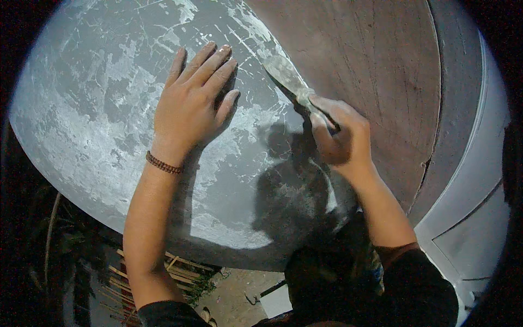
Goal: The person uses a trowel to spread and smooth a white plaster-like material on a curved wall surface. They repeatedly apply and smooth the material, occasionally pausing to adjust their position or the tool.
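My left hand [192, 103] lies palm down on a large curved grey panel [76, 136], fingers stretched and a little apart. A braided brown bracelet [164, 163] circles that wrist. Whitish patches and scratch-like streaks cover much of the panel. In my right hand [347, 133] I grip a putty knife [284, 73] with a dusty, pale-smeared blade. The blade points up and left and lies along the panel's right edge; whether it touches the surface I cannot tell. My fingers hide most of its handle.
A brown, creased sheet-like surface [370, 65] borders the panel on the right, with pale smooth body panels [471, 229] beyond it. Below the panel are wooden slats [182, 270], some plants and sandy ground [237, 294]. A dark shadow falls across the panel's lower right.
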`<state>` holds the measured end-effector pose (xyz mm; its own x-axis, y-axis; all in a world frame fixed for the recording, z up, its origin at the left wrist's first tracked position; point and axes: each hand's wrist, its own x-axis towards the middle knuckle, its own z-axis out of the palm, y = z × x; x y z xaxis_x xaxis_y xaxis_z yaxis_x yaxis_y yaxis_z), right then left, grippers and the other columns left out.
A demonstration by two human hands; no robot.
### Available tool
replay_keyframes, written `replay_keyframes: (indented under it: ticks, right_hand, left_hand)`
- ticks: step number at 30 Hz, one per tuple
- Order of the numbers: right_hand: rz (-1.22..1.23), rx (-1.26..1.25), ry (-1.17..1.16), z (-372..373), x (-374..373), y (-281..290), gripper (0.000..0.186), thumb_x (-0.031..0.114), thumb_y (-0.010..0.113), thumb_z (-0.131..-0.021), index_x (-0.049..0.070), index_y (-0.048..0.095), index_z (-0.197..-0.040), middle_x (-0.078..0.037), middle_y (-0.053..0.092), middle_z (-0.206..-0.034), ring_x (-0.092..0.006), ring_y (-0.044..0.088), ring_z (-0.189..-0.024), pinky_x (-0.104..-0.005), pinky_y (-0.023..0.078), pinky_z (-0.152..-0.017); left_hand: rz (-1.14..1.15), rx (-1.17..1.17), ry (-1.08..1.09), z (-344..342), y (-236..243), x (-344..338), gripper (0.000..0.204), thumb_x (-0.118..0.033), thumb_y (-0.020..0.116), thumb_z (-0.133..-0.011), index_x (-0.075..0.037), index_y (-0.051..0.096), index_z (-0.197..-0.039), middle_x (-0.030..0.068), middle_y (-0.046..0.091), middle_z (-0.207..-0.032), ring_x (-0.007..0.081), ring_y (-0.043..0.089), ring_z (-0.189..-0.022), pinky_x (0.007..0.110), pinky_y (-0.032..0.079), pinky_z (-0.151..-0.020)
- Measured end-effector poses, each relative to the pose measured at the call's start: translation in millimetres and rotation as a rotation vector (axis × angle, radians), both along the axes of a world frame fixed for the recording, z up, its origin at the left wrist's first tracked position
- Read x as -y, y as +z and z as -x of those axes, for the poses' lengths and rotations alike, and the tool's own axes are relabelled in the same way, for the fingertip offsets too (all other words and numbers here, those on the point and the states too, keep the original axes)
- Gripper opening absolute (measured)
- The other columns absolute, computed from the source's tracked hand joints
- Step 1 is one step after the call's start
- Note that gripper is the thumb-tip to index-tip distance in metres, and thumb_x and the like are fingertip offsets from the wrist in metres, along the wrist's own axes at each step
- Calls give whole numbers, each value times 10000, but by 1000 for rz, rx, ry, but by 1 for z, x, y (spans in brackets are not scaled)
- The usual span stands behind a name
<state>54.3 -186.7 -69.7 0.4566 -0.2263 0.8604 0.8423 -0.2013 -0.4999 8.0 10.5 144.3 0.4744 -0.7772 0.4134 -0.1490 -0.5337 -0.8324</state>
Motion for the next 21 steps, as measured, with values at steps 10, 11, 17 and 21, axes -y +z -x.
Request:
replay_keyframes:
  ticks: [10,11,17,21]
  right_hand:
    - [0,33,-41,-2,-3,14,311,82,663,-885,61,716,-1191,-191,729,-1030,-336,714,-923,-385,552,-831]
    - [12,33,-55,-3,-3,16,294,58,658,-891,13,716,-1176,-204,738,-1073,-328,731,-970,-378,554,-866]
    - [42,-96,-8,4,-2,17,286,102,658,-898,17,722,-1163,-205,736,-1078,-352,726,-976,-376,553,-879]
    - [12,25,-51,1,-1,24,312,144,650,-907,114,715,-1210,-181,710,-994,-351,700,-907,-414,552,-822]
  left_hand:
    - [13,-14,0,0,0,0,447,-271,679,-908,-124,635,-1328,66,587,-1451,274,481,-1412,550,297,-1221]
    - [10,-19,0,0,0,0,447,-270,680,-907,-124,635,-1328,67,588,-1450,275,481,-1412,550,298,-1221]
    - [32,-24,-10,1,0,0,444,-237,678,-893,-133,644,-1323,76,589,-1460,291,492,-1409,546,286,-1227]
    - [27,-25,-9,0,0,0,442,-241,682,-893,-133,647,-1320,71,593,-1458,292,490,-1412,544,287,-1228]
